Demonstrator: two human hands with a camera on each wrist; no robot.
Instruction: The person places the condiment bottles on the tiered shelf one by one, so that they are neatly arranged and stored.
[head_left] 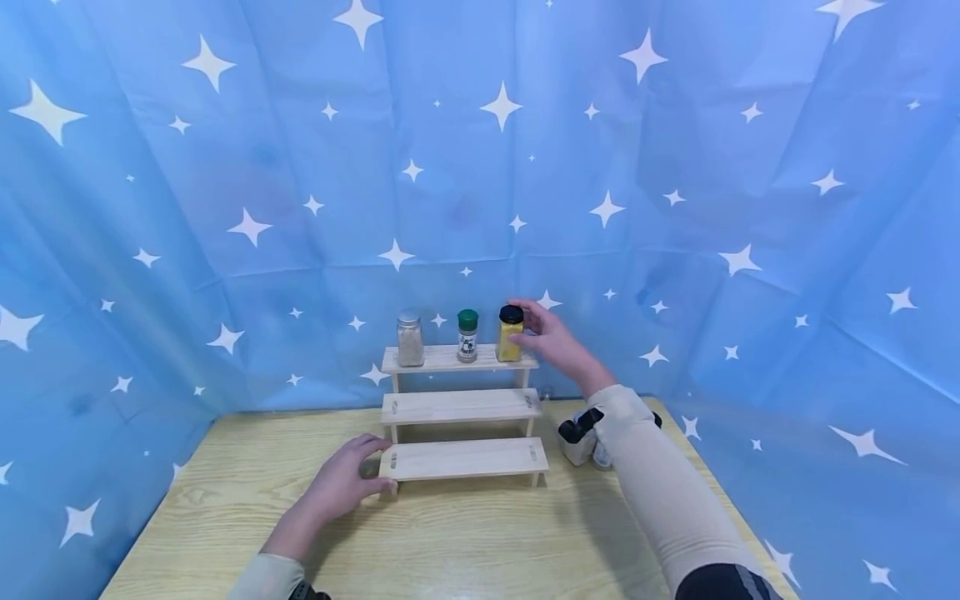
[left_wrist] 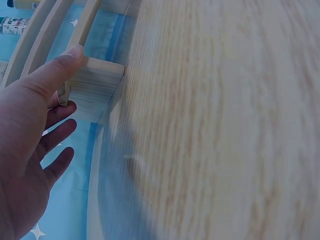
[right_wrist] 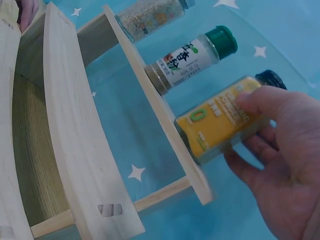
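R hand [head_left: 553,342] has yellow jar [head_left: 509,342] pinched btwn thumb & fingers, at right end of far shelf [head_left: 442,358], w/ green-cap bottle [head_left: 467,336] just left; L hand [head_left: 341,483] grips near shelf [head_left: 465,459] at its left end

The blue cloth [head_left: 450,208] is patterned with white stars [head_left: 501,106]; the yellow jar [right_wrist: 215,120] is capped black, the shaker [right_wrist: 185,65] green.

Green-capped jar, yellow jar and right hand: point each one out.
Green-capped jar [right_wrist: 189,62], right wrist view: on its white label.
Yellow jar [right_wrist: 215,121], right wrist view: its yellow front.
Right hand [head_left: 553,338], head view: middle of the hand.
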